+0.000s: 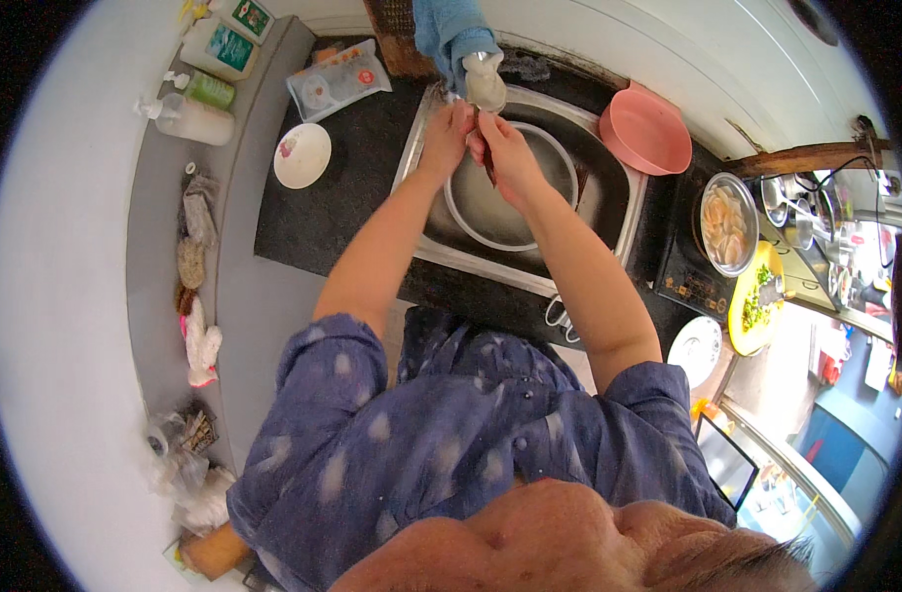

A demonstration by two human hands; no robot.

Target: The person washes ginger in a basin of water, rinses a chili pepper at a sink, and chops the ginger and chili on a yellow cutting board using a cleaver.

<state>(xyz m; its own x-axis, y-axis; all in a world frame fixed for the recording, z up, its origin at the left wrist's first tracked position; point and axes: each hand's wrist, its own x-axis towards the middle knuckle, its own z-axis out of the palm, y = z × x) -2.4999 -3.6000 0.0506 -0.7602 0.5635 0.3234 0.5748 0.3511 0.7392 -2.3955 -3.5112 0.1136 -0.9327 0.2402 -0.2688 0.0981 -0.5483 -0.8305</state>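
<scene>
Under the tap (pixel 486 83), my right hand (pixel 509 155) grips a narrow dark reddish-brown item (pixel 489 164), whose exact kind I cannot tell. The fingers of my left hand (pixel 445 137) close on its upper end, right beside the right thumb. Both hands are over the far edge of a round, pale-rimmed basin (pixel 466 223), which seems to hold water. That basin sits inside a stainless steel sink (pixel 610 214). A pale cover wraps the tap's spout, and a blue cloth (pixel 451 37) hangs against it.
A pink plastic basin (pixel 643 133) stands right of the sink. Beyond it are a metal bowl of pale slices (pixel 726 226), an induction cooker (pixel 688 285), a yellow plate with chopped greens (pixel 758 307) and a white plate (pixel 695 351). Leftward are a white bowl (pixel 307 166) and a plastic packet (pixel 340 80).
</scene>
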